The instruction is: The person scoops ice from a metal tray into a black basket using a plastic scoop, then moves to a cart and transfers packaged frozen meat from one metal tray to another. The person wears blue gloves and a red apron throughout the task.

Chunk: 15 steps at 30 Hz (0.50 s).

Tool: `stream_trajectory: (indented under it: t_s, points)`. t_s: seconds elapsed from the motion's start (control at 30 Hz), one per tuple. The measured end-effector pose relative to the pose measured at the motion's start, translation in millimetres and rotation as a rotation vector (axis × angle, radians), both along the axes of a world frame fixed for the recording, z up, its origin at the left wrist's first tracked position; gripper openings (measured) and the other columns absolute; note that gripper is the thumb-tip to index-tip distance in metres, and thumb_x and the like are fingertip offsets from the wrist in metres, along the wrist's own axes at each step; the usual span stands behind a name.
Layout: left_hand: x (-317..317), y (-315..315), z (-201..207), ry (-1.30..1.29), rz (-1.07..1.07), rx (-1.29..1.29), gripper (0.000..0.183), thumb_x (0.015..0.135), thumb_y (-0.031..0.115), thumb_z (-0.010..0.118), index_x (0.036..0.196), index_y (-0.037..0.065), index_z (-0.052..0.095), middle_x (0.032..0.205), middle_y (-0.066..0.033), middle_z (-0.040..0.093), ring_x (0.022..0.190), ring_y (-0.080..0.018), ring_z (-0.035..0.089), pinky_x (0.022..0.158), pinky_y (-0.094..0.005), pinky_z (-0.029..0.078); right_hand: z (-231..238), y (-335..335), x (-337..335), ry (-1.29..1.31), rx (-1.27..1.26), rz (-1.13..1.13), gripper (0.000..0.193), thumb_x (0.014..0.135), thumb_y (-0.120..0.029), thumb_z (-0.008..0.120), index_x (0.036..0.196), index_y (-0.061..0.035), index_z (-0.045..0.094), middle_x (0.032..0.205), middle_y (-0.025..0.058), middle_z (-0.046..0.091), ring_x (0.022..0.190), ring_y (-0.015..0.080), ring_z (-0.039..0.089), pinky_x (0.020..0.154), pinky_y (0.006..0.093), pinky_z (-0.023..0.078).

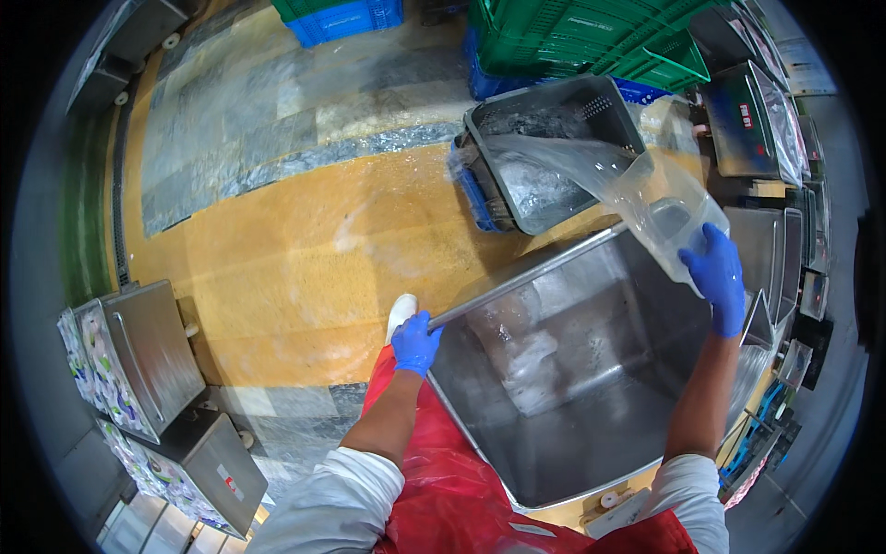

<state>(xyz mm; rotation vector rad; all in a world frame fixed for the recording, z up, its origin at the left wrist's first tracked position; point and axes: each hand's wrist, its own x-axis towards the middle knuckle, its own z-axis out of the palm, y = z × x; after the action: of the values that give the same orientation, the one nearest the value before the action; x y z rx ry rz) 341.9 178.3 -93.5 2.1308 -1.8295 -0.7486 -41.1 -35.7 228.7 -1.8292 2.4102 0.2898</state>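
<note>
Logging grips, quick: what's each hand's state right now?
Left hand: closed on the steel tub rim.
Right hand: holding a translucent plastic container.

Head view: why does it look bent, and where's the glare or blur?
Head view: the fisheye lens bends straight edges near its rim; pale glare patches inside the steel tub; water pouring from the clear container looks streaked, likely motion blur.

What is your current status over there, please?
Left grip on metal tub. Right grip holding tilted clear container. Water streaming into grey crate. Nothing visibly blocking the pour.
</note>
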Motion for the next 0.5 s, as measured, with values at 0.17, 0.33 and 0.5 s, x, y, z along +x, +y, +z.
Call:
stream_trajectory:
  t_s: [0.17,0.33,0.5]
  points:
    - [-9.6,-0.9,13.0,-0.021,0.041,0.043,0.034,0.077,0.037,0.072,0.09,0.009,0.057,0.082,-0.0125,0.064,0.077,-0.0332,0.063,0.07,-0.0462,0.049,-1.8,39.7,-20.8,0.121,-0.154,0.196,0.057,0.076,-0.023,0.071,0.124,0.001,0.054,0.11,0.0229,0.063,0.103,0.0394,0.06,0.09,0.0467,0.045]
    - [-14.3,-0.6,14.2,-0.031,0.064,0.055,0.034,0.078,0.04,0.072,0.087,0.01,0.058,0.079,-0.0138,0.064,0.075,-0.0342,0.063,0.068,-0.0464,0.049,-117.8,211.6,-81.9,-0.149,-0.239,-0.01,0.041,0.077,-0.015,0.066,0.111,0.004,0.054,0.098,0.0259,0.059,0.094,0.0436,0.057,0.083,0.0511,0.045]
    - [-24.4,-7.5,24.2,-0.115,0.062,0.118,0.038,0.078,0.043,0.073,0.081,0.009,0.056,0.075,-0.0158,0.063,0.071,-0.0363,0.062,0.063,-0.0468,0.047,-373.2,460.8,-81.4,-0.286,0.248,-0.546,0.05,0.071,-0.02,0.071,0.109,0.0075,0.056,0.104,0.0302,0.061,0.099,0.0437,0.059,0.088,0.0486,0.047]
